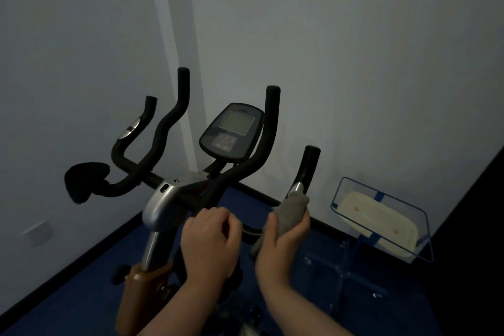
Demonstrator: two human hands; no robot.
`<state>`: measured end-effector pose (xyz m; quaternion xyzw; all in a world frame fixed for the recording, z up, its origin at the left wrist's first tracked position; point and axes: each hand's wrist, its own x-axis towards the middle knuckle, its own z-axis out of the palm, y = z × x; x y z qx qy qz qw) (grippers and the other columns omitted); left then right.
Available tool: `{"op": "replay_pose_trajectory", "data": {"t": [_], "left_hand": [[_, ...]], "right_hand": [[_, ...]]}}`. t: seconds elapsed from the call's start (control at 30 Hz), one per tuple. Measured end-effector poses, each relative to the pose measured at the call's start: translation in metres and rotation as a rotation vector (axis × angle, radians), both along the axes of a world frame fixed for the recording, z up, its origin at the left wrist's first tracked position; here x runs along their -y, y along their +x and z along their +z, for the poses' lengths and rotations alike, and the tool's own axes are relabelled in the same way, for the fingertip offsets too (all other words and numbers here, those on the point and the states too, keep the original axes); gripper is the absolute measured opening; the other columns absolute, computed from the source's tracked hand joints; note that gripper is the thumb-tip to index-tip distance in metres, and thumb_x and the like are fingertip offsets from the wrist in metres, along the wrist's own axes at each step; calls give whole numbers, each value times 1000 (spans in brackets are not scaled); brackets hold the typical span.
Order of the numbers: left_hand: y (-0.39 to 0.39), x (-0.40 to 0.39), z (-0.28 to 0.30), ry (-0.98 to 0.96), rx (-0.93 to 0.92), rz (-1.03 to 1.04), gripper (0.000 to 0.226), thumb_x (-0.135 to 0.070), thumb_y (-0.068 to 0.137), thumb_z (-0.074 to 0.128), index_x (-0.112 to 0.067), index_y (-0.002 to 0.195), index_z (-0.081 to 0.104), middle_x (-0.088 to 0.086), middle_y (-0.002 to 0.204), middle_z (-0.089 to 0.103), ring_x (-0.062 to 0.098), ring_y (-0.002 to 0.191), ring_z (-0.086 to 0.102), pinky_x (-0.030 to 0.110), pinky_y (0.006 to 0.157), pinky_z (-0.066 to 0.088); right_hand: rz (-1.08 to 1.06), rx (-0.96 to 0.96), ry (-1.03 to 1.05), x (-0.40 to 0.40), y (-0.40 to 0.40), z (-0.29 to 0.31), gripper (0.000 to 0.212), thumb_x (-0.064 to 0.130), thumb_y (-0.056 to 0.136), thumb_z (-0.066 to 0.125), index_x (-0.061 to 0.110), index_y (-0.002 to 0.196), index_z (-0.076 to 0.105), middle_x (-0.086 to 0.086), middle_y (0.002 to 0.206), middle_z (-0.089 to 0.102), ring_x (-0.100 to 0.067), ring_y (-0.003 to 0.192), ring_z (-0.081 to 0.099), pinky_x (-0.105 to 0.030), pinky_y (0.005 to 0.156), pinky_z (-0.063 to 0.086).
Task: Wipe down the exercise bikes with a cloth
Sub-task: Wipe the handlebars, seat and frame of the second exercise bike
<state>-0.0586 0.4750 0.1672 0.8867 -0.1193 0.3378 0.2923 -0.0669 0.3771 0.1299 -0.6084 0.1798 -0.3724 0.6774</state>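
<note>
An exercise bike (163,199) with black handlebars stands in a dim room corner, its console (231,131) facing me. A grey cloth (293,210) is wrapped around the lower part of the right handlebar grip (309,166), and my right hand (281,248) is closed on that cloth. My left hand (210,240) is curled around the handlebar crossbar just left of it, near the silver stem cover (161,204).
A clear-sided blue-framed rack (381,215) holding a pale tray stands on the blue floor at the right. White walls meet behind the bike. A black arm pad (81,180) sticks out on the left. A wall socket (38,230) sits low at the left.
</note>
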Motion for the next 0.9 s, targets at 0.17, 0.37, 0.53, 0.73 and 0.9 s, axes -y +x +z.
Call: {"op": "replay_pose_trajectory", "data": {"t": [0.17,0.37,0.53,0.73,0.9], "left_hand": [[0,-1,0,-23,10,-19,27,-29,85,44,-24,59,49,-13,54,41,2,50,38,19,54,29],[0,0,1,-20,6,-6,25,-29,84,44,-25,59,48,-13,54,40,0,51,37,17,55,27],[0,0,1,-13,3,3,25,-30,84,44,-27,59,47,-14,54,40,0,50,37,14,57,24],[0,0,2,-8,5,0,24,-30,83,44,-24,60,50,-13,54,42,2,50,39,14,58,24],[-1,1,3,-9,-11,-7,26,-30,84,43,-25,60,49,-13,53,41,0,50,38,15,56,26]], "right_hand": [[-12,-128,-27,54,47,39,47,31,98,51,21,138,29,-8,129,50,-15,97,55,-28,80,44],[-3,-153,-74,77,64,44,42,34,99,48,23,136,32,-1,122,54,-12,97,56,-25,81,42],[-31,-92,-33,38,36,18,39,32,98,50,25,132,32,-3,123,52,-10,98,56,-18,78,42],[126,-251,-113,108,75,75,44,48,99,37,19,132,34,-6,114,60,-14,87,57,-24,76,43],[-1,-154,-38,30,21,13,44,40,97,46,27,136,31,-1,125,52,-13,101,56,-25,80,46]]}}
